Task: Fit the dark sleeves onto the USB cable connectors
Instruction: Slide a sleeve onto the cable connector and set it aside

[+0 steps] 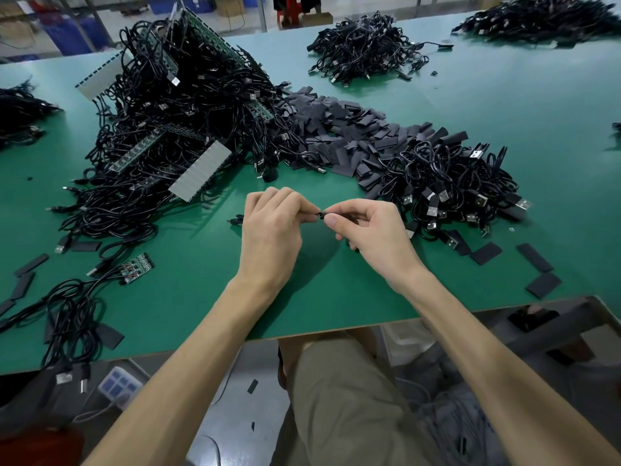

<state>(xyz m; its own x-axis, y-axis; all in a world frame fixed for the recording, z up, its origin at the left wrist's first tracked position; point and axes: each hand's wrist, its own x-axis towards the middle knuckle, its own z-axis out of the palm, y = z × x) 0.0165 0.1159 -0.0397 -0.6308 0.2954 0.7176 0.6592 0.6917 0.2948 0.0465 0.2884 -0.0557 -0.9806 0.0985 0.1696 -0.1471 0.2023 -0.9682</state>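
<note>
as my left hand (272,230) and right hand (366,230) meet at twelve o'clock, pinching a small black cable end (320,215), it looks light and limp; grip near the tip.

A small circuit board (137,268) is laid near the left front of the green counter (336,297). A grey ribbed panel (201,169) is tilted farther back. Blue crates (75,37) are stacked beyond the far edge.

No text, label, brand or number is showing legibly; any markings on the USB plugs (433,210) and circuit boards (137,264) are appearing too blurred.
</note>
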